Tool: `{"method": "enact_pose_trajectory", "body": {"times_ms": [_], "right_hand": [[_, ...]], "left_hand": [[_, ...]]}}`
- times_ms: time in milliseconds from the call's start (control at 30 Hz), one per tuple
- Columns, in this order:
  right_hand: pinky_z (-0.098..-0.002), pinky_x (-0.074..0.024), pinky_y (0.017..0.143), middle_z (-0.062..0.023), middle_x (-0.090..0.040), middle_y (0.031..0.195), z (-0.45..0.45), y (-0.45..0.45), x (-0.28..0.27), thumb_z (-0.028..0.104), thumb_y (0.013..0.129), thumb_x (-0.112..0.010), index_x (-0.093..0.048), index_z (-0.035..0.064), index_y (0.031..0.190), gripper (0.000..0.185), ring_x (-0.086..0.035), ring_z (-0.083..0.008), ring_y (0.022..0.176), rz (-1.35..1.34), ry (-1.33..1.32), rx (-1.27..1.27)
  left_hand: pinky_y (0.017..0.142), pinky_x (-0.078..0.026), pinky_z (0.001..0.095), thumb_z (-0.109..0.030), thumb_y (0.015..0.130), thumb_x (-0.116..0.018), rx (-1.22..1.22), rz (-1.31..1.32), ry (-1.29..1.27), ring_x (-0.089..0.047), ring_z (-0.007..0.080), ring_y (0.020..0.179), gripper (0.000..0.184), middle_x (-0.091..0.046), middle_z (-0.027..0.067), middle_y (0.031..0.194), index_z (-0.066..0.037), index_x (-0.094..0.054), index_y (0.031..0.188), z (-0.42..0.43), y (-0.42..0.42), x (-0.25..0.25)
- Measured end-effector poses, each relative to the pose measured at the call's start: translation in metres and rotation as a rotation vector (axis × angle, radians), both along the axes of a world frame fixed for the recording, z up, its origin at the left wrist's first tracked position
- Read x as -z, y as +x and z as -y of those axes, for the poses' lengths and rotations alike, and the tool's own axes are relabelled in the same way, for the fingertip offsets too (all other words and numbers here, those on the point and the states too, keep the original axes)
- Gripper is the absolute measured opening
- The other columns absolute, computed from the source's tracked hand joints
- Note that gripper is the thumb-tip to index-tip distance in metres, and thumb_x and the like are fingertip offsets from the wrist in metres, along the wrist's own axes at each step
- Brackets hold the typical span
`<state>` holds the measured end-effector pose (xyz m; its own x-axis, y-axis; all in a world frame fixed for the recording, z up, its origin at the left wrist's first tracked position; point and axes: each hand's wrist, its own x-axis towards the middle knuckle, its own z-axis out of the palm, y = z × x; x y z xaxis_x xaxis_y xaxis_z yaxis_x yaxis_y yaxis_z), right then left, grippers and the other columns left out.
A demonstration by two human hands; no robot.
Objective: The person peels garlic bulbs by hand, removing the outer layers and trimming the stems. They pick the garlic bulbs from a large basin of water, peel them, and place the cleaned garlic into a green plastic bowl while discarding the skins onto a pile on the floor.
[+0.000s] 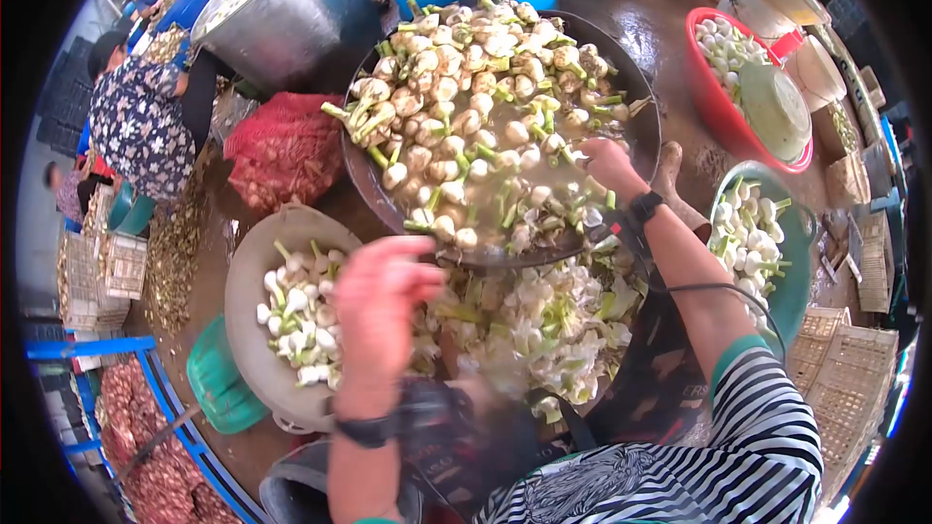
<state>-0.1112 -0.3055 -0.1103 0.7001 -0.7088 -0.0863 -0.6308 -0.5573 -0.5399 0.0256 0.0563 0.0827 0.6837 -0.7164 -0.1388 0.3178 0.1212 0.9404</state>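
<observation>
Unpeeled garlic bulbs (456, 87) with green stems are heaped in a wide dark pan (652, 87) of murky water. At the pan's right side my right hand (612, 167) reaches in among the bulbs, its fingertips hidden. My left hand (383, 291) is blurred by motion above the right edge of a grey basin (248, 272) holding white peeled bulbs (303, 315). Its fingers point right and look apart; nothing shows in them. Below the pan lies a pile of pale peelings (553, 325).
A green basin (801, 262) and a red basin (701, 87) with white bulbs stand at the right. On the left are a red mesh sack (286, 150), a green container (221, 374) and a metal pot (311, 29). Other people sit at the far left.
</observation>
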Motion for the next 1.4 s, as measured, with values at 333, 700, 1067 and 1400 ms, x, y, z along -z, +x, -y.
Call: {"method": "enact_pose_trajectory", "body": {"times_ms": [333,700,1067,1400], "right_hand": [[-0.032,-0.0477,0.064,-0.0113,-0.064,0.073,0.003,0.032,0.01,0.012,0.076,-0.063,-0.065,0.0062,0.087,0.013,-0.06,-0.0206,0.066,0.098,0.203,0.046],[-0.0298,-0.0499,0.081,-0.0059,-0.06,0.105,-0.141,0.003,-0.102,0.02,0.089,-0.06,-0.057,0.0012,0.111,0.029,-0.058,-0.015,0.096,0.859,1.092,-0.005],[-0.0322,-0.0447,0.088,-0.0152,-0.053,0.126,-0.176,-0.02,-0.161,0.03,0.091,-0.054,-0.045,0.0018,0.13,0.048,-0.049,-0.021,0.118,1.068,1.33,0.083],[-0.0289,-0.0482,0.077,-0.0078,-0.065,0.094,-0.149,-0.063,-0.164,-0.001,0.08,-0.048,-0.064,-0.0006,0.105,0.03,-0.059,-0.0142,0.085,0.659,0.717,0.095]], "left_hand": [[0.071,-0.049,0.024,-0.014,0.09,-0.056,0.258,-0.338,0.221,-0.061,0.0113,0.082,0.025,-0.061,0.0046,0.102,-0.002,-0.057,0.111,0.078,-0.031,0.066],[0.081,-0.051,0.0262,0.005,0.078,-0.067,0.132,0.136,0.035,-0.057,0.0152,0.1,0.066,-0.05,0.0127,0.118,-0.001,-0.033,0.134,0.087,-0.048,0.074],[0.092,-0.048,0.0453,0.008,0.078,-0.055,0.254,-0.467,-0.478,-0.052,0.0324,0.114,0.072,-0.045,0.0128,0.13,-0.012,-0.027,0.141,0.064,-0.036,0.04],[0.085,-0.047,0.0276,0.003,0.082,-0.06,0.38,-0.015,0.004,-0.056,0.0167,0.104,0.068,-0.05,0.0149,0.126,0.0,-0.026,0.141,0.07,-0.061,0.059]]}}
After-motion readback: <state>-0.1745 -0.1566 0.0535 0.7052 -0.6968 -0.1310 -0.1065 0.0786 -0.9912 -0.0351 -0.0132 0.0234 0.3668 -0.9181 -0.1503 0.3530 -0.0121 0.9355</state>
